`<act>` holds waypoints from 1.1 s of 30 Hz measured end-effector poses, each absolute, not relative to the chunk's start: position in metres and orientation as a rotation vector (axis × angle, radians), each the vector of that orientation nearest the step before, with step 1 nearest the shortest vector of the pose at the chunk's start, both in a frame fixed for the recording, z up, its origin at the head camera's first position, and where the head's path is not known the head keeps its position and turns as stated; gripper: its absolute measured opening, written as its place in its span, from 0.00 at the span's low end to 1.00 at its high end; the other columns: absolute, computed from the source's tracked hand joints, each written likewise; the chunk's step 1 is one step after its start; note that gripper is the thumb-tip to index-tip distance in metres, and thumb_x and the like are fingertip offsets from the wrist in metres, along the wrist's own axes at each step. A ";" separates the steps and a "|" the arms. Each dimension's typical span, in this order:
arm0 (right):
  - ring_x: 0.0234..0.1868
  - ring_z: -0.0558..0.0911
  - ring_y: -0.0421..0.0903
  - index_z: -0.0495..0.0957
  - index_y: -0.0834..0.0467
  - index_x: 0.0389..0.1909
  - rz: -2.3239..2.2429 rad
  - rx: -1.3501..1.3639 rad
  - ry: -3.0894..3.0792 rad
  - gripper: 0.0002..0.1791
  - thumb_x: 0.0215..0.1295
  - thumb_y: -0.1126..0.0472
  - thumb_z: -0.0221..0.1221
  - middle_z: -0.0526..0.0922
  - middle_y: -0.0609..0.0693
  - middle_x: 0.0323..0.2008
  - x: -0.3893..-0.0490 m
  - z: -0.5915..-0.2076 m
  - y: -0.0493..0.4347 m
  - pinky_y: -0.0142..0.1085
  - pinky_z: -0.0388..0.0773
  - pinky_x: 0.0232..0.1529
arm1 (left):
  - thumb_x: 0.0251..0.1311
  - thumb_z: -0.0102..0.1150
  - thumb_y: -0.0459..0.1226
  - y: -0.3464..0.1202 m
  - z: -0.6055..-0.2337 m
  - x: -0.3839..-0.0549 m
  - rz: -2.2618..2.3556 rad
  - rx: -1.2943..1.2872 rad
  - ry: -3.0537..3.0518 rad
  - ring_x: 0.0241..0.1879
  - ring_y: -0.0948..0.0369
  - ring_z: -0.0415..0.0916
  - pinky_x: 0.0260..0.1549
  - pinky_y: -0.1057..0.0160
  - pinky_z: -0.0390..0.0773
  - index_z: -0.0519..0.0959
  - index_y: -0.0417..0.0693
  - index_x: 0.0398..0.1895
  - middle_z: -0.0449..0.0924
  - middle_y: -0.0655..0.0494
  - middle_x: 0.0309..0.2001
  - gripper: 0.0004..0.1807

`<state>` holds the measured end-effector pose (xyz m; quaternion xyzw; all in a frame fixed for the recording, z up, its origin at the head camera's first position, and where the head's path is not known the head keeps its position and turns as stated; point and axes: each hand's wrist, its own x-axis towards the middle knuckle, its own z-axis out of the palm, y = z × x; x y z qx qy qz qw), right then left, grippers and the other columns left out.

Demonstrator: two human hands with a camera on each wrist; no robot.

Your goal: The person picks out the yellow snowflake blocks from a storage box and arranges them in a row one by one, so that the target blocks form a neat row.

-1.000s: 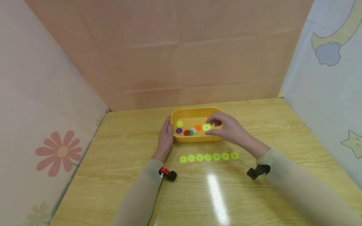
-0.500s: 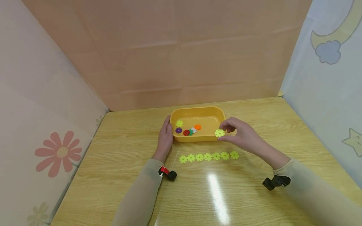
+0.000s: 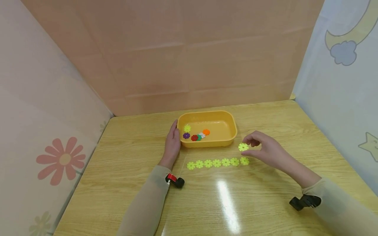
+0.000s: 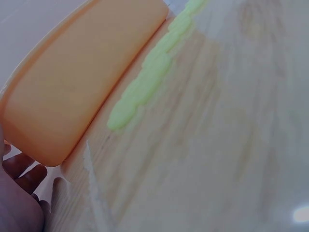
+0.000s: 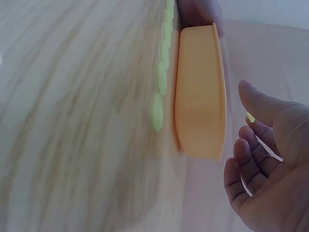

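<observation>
In the head view, my right hand (image 3: 270,151) pinches a yellow-green snowflake disc (image 3: 243,147) between thumb and fingertips, above the table just right of the tub. The right wrist view shows only a sliver of that disc behind the thumb. My left hand (image 3: 172,144) rests with fairly straight fingers along the left end of a yellow plastic tub (image 3: 218,143). Inside the tub lie a yellow-green disc (image 3: 187,128), a purple disc (image 3: 186,135), a red one, a green one, a white one and an orange disc (image 3: 206,132).
In front of the tub, several yellow-green discs (image 3: 217,163) form a row on the wooden table (image 3: 124,183), with a slightly wider gap before the rightmost. A pink cloth backdrop (image 3: 183,65) stands behind, and patterned walls flank both sides.
My right hand has carried the yellow-green disc from over the tub, rightward and toward me, to beyond the tub's right end. My left hand stays against the tub.
</observation>
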<state>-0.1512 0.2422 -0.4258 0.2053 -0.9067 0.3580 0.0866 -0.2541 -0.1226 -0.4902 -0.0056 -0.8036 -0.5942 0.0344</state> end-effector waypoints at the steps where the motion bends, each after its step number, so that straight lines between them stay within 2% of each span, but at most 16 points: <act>1: 0.44 0.80 0.47 0.87 0.53 0.49 1.065 0.600 -2.710 0.19 0.61 0.59 0.82 0.85 0.43 0.45 -0.150 -0.427 0.245 0.35 0.79 0.47 | 0.88 0.33 0.52 -0.123 -0.490 -0.254 -1.824 -0.015 -2.470 0.86 0.55 0.51 0.85 0.51 0.53 0.56 0.58 0.91 0.57 0.58 0.88 0.34; 9: 0.45 0.79 0.46 0.87 0.54 0.50 1.077 0.515 -2.812 0.17 0.64 0.58 0.81 0.84 0.45 0.46 -0.143 -0.439 0.263 0.31 0.78 0.47 | 0.88 0.33 0.51 -0.122 -0.490 -0.254 -1.809 -0.020 -2.471 0.86 0.55 0.52 0.85 0.50 0.53 0.56 0.56 0.91 0.57 0.57 0.88 0.34; 20: 0.43 0.78 0.44 0.88 0.51 0.49 1.043 0.546 -2.903 0.15 0.64 0.58 0.80 0.83 0.44 0.44 -0.144 -0.455 0.282 0.34 0.78 0.44 | 0.88 0.33 0.52 -0.124 -0.490 -0.254 -1.817 -0.019 -2.480 0.87 0.55 0.50 0.85 0.50 0.52 0.55 0.59 0.92 0.56 0.59 0.88 0.34; 33: 0.44 0.76 0.44 0.89 0.54 0.53 1.084 0.570 -2.973 0.18 0.66 0.55 0.79 0.83 0.46 0.47 -0.148 -0.462 0.285 0.35 0.76 0.43 | 0.88 0.33 0.51 -0.123 -0.490 -0.256 -1.808 -0.016 -2.484 0.87 0.56 0.50 0.85 0.51 0.52 0.55 0.58 0.92 0.56 0.58 0.88 0.34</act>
